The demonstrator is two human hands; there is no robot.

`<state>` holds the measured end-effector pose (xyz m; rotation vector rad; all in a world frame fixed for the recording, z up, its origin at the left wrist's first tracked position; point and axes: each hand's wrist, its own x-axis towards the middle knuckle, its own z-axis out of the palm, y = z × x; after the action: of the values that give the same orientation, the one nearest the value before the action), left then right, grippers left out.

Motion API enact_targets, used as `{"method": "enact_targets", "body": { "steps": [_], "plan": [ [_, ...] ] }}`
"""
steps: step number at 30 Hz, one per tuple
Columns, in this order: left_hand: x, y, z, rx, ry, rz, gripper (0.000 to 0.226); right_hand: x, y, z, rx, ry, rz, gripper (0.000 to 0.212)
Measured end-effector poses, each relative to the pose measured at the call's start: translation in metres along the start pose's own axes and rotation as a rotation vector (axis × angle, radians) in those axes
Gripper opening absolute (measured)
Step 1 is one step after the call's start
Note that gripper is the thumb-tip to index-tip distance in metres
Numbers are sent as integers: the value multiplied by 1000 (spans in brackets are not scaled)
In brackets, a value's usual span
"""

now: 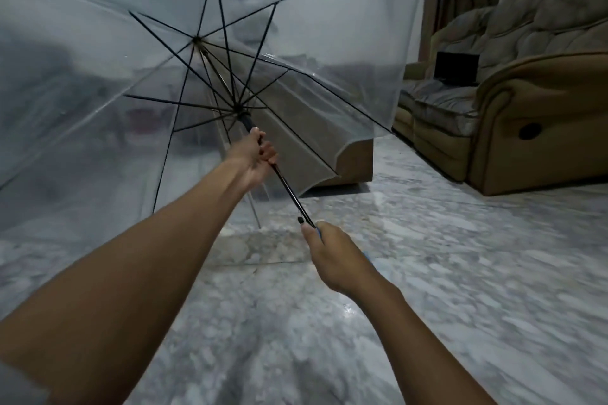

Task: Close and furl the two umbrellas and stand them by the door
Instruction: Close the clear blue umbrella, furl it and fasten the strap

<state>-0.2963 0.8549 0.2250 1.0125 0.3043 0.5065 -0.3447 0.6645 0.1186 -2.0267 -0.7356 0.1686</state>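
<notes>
Left forearm (131, 273) reaches in nearest. Transparent umbrella (98, 69) is fully open, held tilted above the marble floor (444, 273), with a sofa (533, 102) to the right. Right hand (335, 256) has its fingers wrapped round the handle end; left hand (255, 154) has its fingers curled round the shaft (291, 191) below the runner (245, 118). Step: closing the first umbrella. Next probably needs the catch released and the runner slid down. Second umbrella and door not visible.

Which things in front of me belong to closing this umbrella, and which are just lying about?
In the job: clear umbrella, open; its black shaft; left hand gripping the shaft; right hand gripping the handle end.
Lying about: brown sofa; dark flat object on its seat; marble floor.
</notes>
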Motion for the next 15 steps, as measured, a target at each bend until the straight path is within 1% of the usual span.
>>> {"method": "enact_targets", "body": {
  "steps": [4,7,9,11,15],
  "plan": [
    [-27,-7,7,49,-22,-17,39,7,-7,-3,89,-51,25,38],
    [-53,-35,12,88,-63,-84,36,12,-19,-9,255,-64,62,35],
    [-65,-57,14,101,-82,-134,35,12,-21,-10,323,-51,71,33],
    [-69,-69,15,73,-90,-174,34,8,-16,-10,385,-33,78,32],
    [-66,-67,20,29,-130,-201,29,3,-11,-13,479,-17,114,30]
  ]
}}
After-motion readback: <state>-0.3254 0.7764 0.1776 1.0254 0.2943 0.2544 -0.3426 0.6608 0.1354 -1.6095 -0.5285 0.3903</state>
